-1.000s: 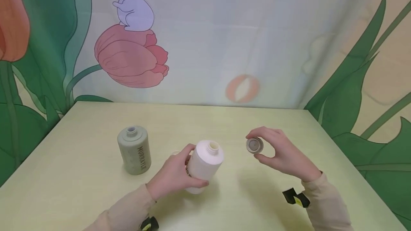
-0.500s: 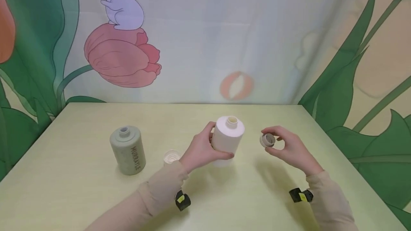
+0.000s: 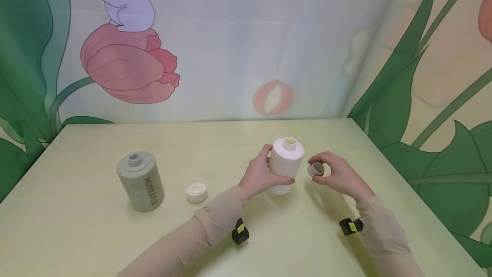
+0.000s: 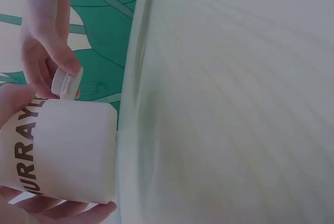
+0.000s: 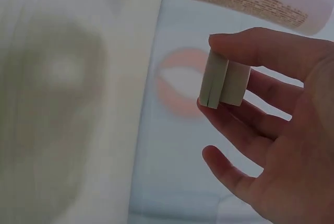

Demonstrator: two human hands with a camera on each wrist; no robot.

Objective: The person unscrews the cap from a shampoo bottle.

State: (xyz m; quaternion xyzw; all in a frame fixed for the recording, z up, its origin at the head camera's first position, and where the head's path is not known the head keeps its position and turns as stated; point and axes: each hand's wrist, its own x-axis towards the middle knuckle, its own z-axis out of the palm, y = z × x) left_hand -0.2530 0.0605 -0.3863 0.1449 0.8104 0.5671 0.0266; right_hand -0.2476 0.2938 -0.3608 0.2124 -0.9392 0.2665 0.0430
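Observation:
My left hand (image 3: pixel 261 174) grips a white bottle (image 3: pixel 285 161) around its side, held above the table with its uncapped neck up. Dark lettering runs round the bottle in the left wrist view, and small print with a barcode shows on it in the right wrist view. Close by on the right, my right hand (image 3: pixel 342 175) pinches a small greyish cap (image 5: pixel 222 80) by its rim between thumb and fingers. In the head view the cap's hollow side is visible. Cap and bottle are apart.
A grey-green bottle (image 3: pixel 140 181) with an open neck stands on the table (image 3: pixel 77 234) at the left. Beside it lies a white cap (image 3: pixel 197 190). A curtain printed with flowers and leaves hangs behind the table.
The left hand has carried the white bottle up and to the right, nearer the right hand. The pinched cap has turned. The white cap on the table has come fully into sight.

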